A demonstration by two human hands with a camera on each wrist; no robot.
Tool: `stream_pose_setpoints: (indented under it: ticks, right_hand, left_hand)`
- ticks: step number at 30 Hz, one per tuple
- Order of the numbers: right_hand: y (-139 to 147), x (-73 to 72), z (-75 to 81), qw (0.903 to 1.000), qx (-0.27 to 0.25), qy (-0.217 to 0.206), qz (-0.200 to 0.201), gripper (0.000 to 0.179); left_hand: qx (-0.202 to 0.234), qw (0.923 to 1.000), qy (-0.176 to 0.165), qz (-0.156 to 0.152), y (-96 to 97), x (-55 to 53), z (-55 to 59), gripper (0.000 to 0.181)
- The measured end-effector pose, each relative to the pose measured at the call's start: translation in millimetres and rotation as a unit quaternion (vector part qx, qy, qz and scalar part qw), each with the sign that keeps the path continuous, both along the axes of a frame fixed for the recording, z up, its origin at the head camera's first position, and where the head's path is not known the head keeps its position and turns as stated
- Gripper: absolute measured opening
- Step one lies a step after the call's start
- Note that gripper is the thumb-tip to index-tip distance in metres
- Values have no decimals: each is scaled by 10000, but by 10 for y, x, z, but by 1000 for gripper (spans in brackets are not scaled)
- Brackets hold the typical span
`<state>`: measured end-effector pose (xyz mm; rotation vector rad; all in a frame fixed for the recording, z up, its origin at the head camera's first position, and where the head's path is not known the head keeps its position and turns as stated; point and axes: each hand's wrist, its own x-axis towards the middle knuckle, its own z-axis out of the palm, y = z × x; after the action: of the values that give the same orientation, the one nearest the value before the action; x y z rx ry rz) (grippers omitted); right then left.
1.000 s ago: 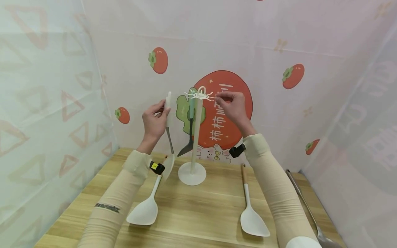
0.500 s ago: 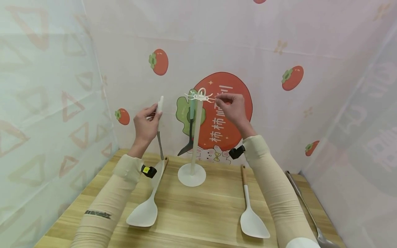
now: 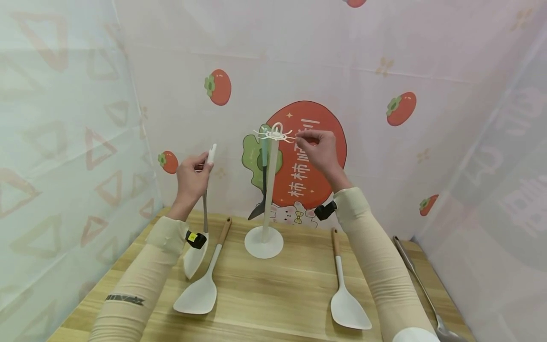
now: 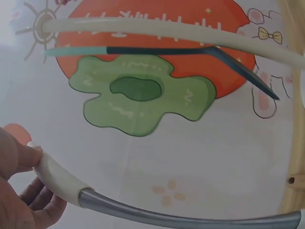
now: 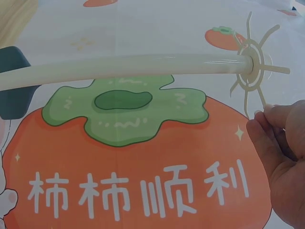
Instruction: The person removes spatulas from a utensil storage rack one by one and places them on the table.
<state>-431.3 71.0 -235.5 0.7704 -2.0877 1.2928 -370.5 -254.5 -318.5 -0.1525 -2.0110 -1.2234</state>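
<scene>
My left hand holds the white handle of a spatula with a grey shaft and white head. The spatula hangs downward, left of the white utensil rack. In the left wrist view, thumb and fingers grip the handle near its end. My right hand pinches the tip of one hook on the rack's top ring, also plain in the right wrist view at the hook wheel. From another hook hangs a dark turner with a mint handle.
On the wooden table lie a white spatula with a wooden handle at left and a similar one at right. A long metal utensil lies along the right side. Patterned cloth walls enclose the table.
My left hand has moved left and down, carrying the spatula away from the rack. My right hand stays at the hook. The hanging turner has swung slightly.
</scene>
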Motion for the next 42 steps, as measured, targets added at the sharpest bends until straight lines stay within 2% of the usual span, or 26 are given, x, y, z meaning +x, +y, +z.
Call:
stream_pose_setpoints:
  ticks: [6,14,21,32,34,42]
  right_hand:
    - [-3,-6,2,10000,-25,-37,-70,20]
    - [-6,-10,-4,10000,-8,-33,-69,22]
    - [0,16,-17,10000,-53,-57,-58,22]
    - [-36,31,-26,10000,-56,-58,-2,21]
    - [-35,26,-27,10000,-54,-71,18,22]
    - [15,20,-43,9999,-33,-106,-62,21]
  left_hand:
    - [-168,9991,-336,205,-122,-28,-142,36]
    - [-118,9966,-513,629,-289,-60,-343,36]
    - [-267,9966,-525,576,-307,-23,-388,35]
    - [-499,9927,-762,785,-351,35,-473,36]
    - [-524,9918,-795,852,-364,35,-484,36]
    - [-619,9919,-769,793,-376,5,-497,35]
